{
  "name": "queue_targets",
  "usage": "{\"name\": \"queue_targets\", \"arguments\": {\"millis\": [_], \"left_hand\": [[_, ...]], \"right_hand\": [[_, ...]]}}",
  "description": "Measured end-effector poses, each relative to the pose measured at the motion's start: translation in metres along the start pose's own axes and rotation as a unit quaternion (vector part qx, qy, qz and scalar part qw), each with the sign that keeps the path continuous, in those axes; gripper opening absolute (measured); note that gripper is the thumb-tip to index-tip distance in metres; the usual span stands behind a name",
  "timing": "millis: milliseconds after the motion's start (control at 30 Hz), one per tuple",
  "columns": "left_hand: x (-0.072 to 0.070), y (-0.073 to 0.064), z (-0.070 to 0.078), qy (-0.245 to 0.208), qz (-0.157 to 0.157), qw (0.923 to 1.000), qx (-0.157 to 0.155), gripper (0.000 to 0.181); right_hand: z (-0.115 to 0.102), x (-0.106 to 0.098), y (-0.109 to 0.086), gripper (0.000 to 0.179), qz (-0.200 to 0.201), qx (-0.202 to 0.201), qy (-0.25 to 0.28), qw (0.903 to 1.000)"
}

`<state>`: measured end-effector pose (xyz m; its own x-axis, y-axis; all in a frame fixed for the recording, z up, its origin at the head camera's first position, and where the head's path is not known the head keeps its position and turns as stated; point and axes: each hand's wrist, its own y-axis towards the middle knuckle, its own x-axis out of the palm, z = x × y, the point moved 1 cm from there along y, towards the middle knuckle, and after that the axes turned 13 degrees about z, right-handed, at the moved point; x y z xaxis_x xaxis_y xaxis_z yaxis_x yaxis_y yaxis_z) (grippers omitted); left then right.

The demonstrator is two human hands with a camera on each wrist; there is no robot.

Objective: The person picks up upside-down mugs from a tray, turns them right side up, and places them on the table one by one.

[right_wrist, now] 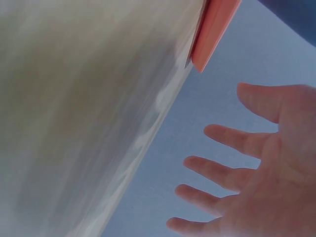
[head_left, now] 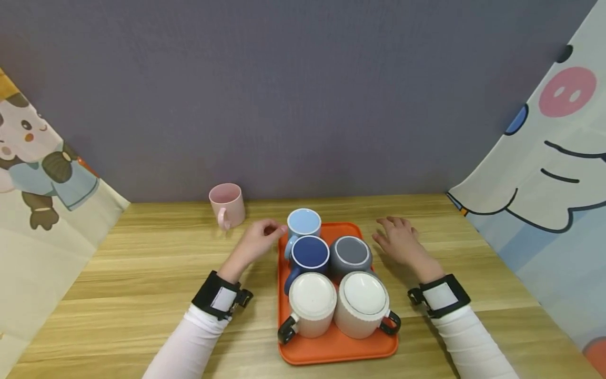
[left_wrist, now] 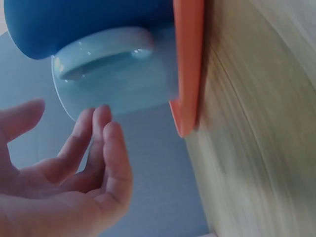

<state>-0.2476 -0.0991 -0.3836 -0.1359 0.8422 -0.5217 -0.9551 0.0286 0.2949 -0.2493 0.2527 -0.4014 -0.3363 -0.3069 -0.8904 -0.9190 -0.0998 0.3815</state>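
Beside the far left corner of the orange tray, my left hand hovers with bent fingers and nothing between them. Its fingertips are close to the light blue mug, whose handle shows in the left wrist view. My right hand is spread over the table right of the tray, its fingers apart and holding nothing. Nearest to it on the tray is a grey mug. A navy mug and two white mugs with black handles, one left and one right, share the tray, bottoms up.
An upright pink mug stands on the wooden table, left of the tray near the back edge. A grey panel rises behind the table. Printed cartoon cloths hang at the left and right.
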Motion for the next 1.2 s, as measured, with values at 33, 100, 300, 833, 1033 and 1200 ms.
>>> {"name": "queue_targets", "arguments": {"millis": [33, 100, 300, 833, 1033, 1200], "left_hand": [[0.001, -0.001, 0.001, -0.002, -0.011, 0.9999, -0.003, 0.026], [0.003, -0.003, 0.002, -0.002, -0.031, 0.9995, -0.010, 0.027], [0.008, -0.008, 0.008, -0.006, -0.078, 0.9966, -0.028, 0.028], [0.018, -0.011, 0.007, -0.099, -0.097, 0.9861, -0.091, 0.030], [0.020, -0.013, 0.008, -0.098, -0.077, 0.9877, -0.094, 0.027], [0.020, -0.014, 0.010, -0.082, -0.058, 0.9912, -0.086, 0.024]], "right_hand": [[-0.001, 0.000, 0.000, 0.048, 0.000, -0.001, 0.000, 1.0000], [-0.003, 0.001, 0.000, 0.048, 0.001, -0.002, 0.001, 1.0000], [-0.007, 0.003, 0.000, 0.048, 0.000, -0.010, 0.005, 0.9999], [-0.019, 0.009, 0.006, 0.043, 0.004, -0.033, 0.011, 0.9994], [-0.022, 0.010, 0.007, 0.043, 0.000, -0.039, 0.007, 0.9992], [-0.025, 0.009, 0.007, 0.042, -0.002, -0.042, 0.007, 0.9991]]}}
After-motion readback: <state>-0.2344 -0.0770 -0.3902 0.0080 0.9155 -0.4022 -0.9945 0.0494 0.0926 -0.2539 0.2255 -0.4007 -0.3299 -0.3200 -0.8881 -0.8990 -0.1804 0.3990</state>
